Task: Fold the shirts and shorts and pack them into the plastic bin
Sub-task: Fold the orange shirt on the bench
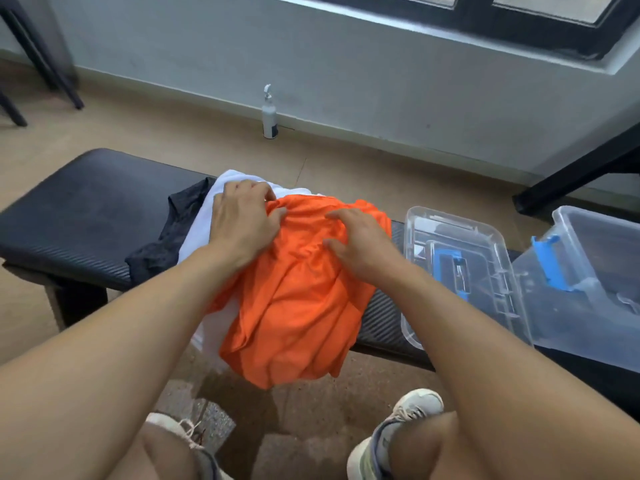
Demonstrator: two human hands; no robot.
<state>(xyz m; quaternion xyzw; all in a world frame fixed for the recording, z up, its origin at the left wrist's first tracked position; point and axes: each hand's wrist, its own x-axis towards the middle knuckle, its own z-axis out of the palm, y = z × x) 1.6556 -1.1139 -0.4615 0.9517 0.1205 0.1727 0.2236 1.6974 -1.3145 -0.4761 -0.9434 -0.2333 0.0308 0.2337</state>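
We are working on an orange garment [298, 289] that is lying crumpled on the black padded bench [86, 216], its lower part hanging over the near edge toward the floor. It is looking thin, soft and light, probably a little slippery, so we are judging it will slump and slide rather than hold a crease; taking it at an outer edge or hem and drawing it flat seems the better way in. Our left hand [242, 223] is gathering a bunch of the cloth at its top left, fingers [273, 220] curled and pinching the fabric. Our right hand [356, 244] is resting on the upper right part, its fingers bent into the cloth; we cannot tell whether they are gripping or only pressing. Beneath it a white garment [197, 233] and a dark grey one [162, 244] are waiting. The clear plastic bin [606, 271] with blue latches is standing to the right, its lid [460, 268] lying just beside the orange cloth.
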